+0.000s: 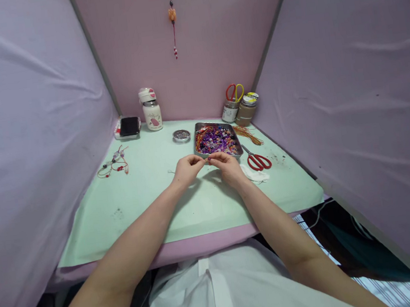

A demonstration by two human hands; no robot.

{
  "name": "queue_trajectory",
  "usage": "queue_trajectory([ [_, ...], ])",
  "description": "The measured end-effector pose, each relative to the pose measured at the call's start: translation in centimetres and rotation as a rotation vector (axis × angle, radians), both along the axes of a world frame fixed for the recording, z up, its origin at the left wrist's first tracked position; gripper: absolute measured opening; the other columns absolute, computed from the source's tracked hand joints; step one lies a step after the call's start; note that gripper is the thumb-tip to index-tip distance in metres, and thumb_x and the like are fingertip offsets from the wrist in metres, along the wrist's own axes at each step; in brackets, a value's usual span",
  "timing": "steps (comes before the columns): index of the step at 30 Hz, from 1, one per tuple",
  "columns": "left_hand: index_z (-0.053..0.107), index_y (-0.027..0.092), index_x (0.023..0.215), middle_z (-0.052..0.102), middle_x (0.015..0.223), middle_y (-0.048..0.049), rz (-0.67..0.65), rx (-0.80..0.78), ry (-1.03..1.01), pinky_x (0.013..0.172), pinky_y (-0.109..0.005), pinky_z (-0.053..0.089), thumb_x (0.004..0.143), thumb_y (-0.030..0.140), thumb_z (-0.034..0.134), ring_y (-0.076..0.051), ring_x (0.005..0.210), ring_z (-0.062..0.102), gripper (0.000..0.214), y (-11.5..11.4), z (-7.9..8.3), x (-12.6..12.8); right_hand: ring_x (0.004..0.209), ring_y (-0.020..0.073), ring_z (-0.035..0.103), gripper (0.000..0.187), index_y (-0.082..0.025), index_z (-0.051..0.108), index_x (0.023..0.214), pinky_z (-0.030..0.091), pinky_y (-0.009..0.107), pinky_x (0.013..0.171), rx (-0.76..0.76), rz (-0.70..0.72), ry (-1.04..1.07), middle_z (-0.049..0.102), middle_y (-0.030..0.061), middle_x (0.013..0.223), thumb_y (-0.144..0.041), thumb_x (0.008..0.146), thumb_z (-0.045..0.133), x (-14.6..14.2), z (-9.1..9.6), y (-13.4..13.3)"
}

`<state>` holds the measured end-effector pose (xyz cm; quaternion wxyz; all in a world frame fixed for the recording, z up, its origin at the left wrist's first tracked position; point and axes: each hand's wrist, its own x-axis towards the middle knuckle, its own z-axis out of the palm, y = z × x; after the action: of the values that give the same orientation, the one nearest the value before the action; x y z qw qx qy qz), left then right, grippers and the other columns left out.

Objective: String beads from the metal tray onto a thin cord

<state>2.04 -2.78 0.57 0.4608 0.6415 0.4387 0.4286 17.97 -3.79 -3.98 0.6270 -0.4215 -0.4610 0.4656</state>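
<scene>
My left hand (188,170) and my right hand (227,166) meet fingertip to fingertip just in front of a metal tray (241,151). The right thumb and index finger pinch a small purple bead (209,159). Between the two hands runs a short bit of thin cord (206,162), pinched by the left fingers; its detail is too small to make out. Purple, orange and dark beads (216,139) fill the tray. Close to my right wrist lie red-handled scissors (259,161) and a white cloth or thread bundle (255,173).
A round clear case (181,136) sits left of the tray. Behind stand a white bottle (152,115), a black-topped box (129,127), a jar with scissors (230,112) and a brown jar (246,113). Orange cords (250,135) lie right, beaded strings (115,162) left. A beaded pendant (172,15) hangs behind.
</scene>
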Motion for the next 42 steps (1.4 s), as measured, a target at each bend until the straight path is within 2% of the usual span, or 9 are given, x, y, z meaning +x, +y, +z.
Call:
queue_trajectory([
  [42, 0.065, 0.015, 0.067, 0.06, 0.063, -0.0009, 0.016, 0.023, 0.026, 0.06, -0.027, 0.038, 0.068, 0.03, 0.064, -0.012, 0.059, 0.049, 0.015, 0.12, -0.37, -0.01, 0.083, 0.0173, 0.064, 0.025, -0.022, 0.069, 0.08, 0.051, 0.035, 0.084, -0.024, 0.011, -0.066, 0.07, 0.0003, 0.079, -0.036, 0.062, 0.079, -0.22, 0.54, -0.61],
])
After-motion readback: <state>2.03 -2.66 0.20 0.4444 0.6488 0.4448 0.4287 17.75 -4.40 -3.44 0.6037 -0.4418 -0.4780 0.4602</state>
